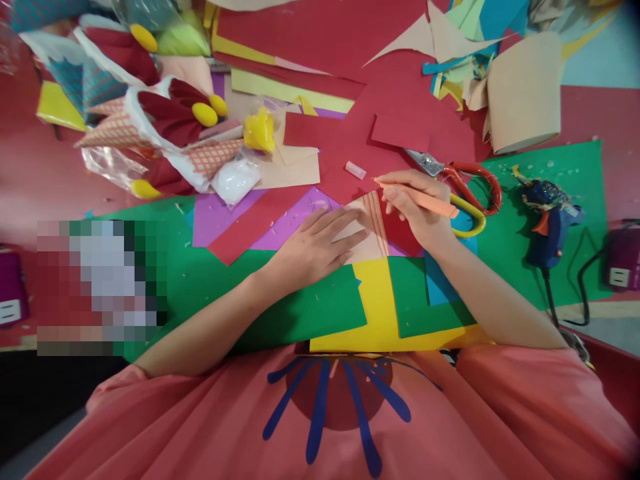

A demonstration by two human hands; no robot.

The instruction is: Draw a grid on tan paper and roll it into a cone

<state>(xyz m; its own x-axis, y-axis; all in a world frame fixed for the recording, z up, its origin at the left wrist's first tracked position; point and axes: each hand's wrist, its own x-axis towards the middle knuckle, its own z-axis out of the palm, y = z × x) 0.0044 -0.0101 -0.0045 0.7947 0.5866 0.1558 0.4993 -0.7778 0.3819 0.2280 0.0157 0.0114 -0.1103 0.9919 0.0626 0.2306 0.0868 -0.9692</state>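
An orange marker [425, 199] is held in my right hand [417, 207], its tip at the upper edge of a pale paper piece [363, 230]. Orange lines run down the right side of that paper. My left hand [325, 243] lies flat on the paper's left part, fingers spread, partly hiding it. A pale pink marker cap [355, 171] rests on red paper just above. Scissors [450, 173] with red and yellow handles lie beyond my right hand, partly behind it.
A blue glue gun [547, 227] lies on green card [585, 193] at the right. Patterned cones and small bags [210, 157] crowd the upper left. A beige paper cylinder [525, 93] and paper scraps are at the upper right. Yellow card [375, 300] lies in front.
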